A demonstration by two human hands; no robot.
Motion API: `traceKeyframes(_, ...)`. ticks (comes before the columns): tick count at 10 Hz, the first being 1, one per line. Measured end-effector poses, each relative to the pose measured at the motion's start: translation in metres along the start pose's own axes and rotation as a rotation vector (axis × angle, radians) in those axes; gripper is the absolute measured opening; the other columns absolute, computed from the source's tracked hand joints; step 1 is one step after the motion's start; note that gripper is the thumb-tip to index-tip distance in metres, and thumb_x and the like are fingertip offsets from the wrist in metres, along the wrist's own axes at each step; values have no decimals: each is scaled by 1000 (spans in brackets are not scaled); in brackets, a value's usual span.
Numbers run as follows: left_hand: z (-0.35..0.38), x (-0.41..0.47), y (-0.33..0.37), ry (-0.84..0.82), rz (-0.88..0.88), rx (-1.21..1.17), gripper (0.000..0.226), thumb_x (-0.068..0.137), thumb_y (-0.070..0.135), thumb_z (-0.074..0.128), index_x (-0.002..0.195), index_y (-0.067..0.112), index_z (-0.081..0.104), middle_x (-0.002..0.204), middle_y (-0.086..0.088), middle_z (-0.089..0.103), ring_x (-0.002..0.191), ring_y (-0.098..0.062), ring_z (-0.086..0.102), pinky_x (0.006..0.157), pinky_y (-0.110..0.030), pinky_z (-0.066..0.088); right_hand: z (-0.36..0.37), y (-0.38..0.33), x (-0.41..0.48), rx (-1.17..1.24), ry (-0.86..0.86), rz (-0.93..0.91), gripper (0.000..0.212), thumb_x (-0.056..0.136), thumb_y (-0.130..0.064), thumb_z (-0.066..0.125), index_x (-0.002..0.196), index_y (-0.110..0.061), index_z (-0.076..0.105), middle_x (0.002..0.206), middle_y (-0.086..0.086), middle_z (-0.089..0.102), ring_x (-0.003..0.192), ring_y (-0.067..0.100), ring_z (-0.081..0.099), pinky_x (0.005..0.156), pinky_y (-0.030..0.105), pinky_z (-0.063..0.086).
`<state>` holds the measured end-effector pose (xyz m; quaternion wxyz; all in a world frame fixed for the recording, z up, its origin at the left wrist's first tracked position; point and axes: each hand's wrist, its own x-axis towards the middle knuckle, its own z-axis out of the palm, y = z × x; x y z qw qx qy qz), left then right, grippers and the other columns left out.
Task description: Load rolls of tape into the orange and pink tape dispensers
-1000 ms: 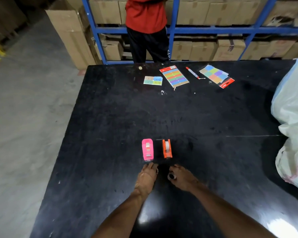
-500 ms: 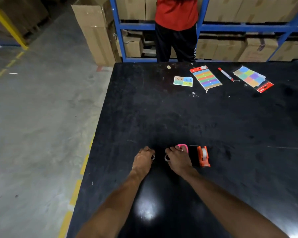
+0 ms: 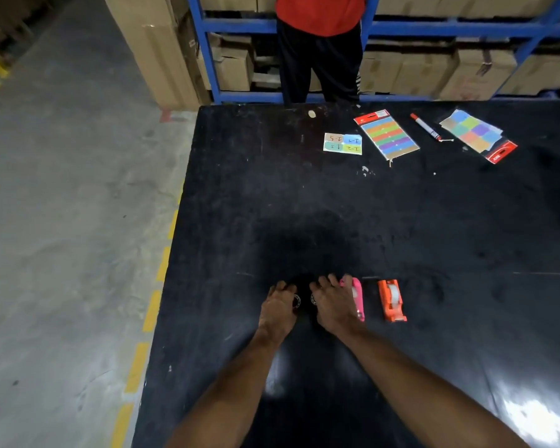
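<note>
On the near-centre of the black desk [image 3: 272, 195], your left hand [image 3: 278, 310] and right hand [image 3: 335, 307] rest side by side, backs up. Each hand has its fingers curled down over a small ring-shaped roll of tape: the left roll [image 3: 296, 301] and the right roll [image 3: 314, 299] show only as pale circular edges between the thumbs, so whether the fingers actually clamp them cannot be told. The pink dispenser [image 3: 358, 299] lies just beside the right hand, touching or partly under its outer fingers; it is a smooth, rounded plastic body. The orange dispenser [image 3: 392, 300] stands apart to its right, a wedge-shaped plastic shell with a clear roll seated in it.

The desk surface is matte black, scuffed and dusty, with glossy reflections near you. Its left edge runs close to your left arm, with grey concrete floor [image 3: 62, 221] and yellow dashes beyond. At the far edge lie a card of coloured labels [image 3: 342, 143], a striped sticker sheet [image 3: 388, 135], a red-capped marker [image 3: 425, 126] and a second sticker pack [image 3: 476, 134]. A wide bare area separates these from the dispensers. A person in a red top [image 3: 320, 14] stands beyond, before blue shelving [image 3: 240, 25] stacked with cardboard boxes [image 3: 408, 72].
</note>
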<state>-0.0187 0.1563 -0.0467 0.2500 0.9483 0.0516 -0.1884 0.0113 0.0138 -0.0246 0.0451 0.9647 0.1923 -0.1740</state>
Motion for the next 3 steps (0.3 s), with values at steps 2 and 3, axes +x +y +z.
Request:
traceKeyframes(2, 8, -1, -12, -29, 3, -10, 69, 86, 16, 67, 145, 31, 33, 151, -7, 34, 136, -32, 41, 109, -43, 45, -10, 2, -7, -32, 4, -32, 54, 75, -21, 70, 126, -19, 56, 127, 5, 57, 122, 30, 46, 105, 53, 24)
traceKeyframes(3, -1, -20, -8, 77, 109, -15, 67, 83, 7, 61, 144, 24, 39, 143, -4, 41, 124, -28, 46, 106, -41, 46, -2, 14, -21, -8, 120, -44, 58, 73, -31, 71, 128, -19, 57, 126, 3, 57, 118, 28, 49, 101, 50, 28)
